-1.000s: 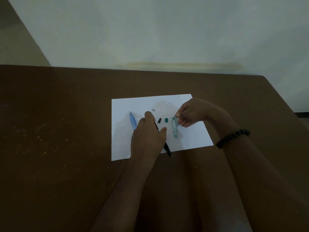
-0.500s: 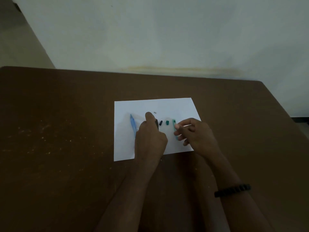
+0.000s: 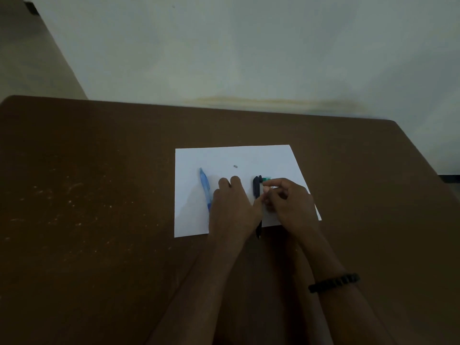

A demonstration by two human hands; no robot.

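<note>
A white sheet of paper (image 3: pixel 249 155) lies on the brown table (image 3: pixel 99 195). On it are a blue pen (image 3: pixel 204 188) at the left, a tiny grey part (image 3: pixel 235 166) and a black pen (image 3: pixel 256 189) pointing away from me. My left hand (image 3: pixel 234 210) rests on the sheet between the two pens, its thumb against the black pen. Just right of that pen, my right hand (image 3: pixel 290 202) has curled fingers that pinch a green pen barrel (image 3: pixel 266 179). Only the barrel's far end shows. The small loose caps are hidden.
A pale wall rises right behind the table's far edge. The table's right edge (image 3: pixel 423 155) slants close to the sheet. A dark bead bracelet (image 3: pixel 334 282) is on my right wrist. Pale specks dot the left half of the table.
The black pen has come out from under my left hand and now lies between the hands. My right hand moved left, up to that pen, covering the green barrel and small caps.
</note>
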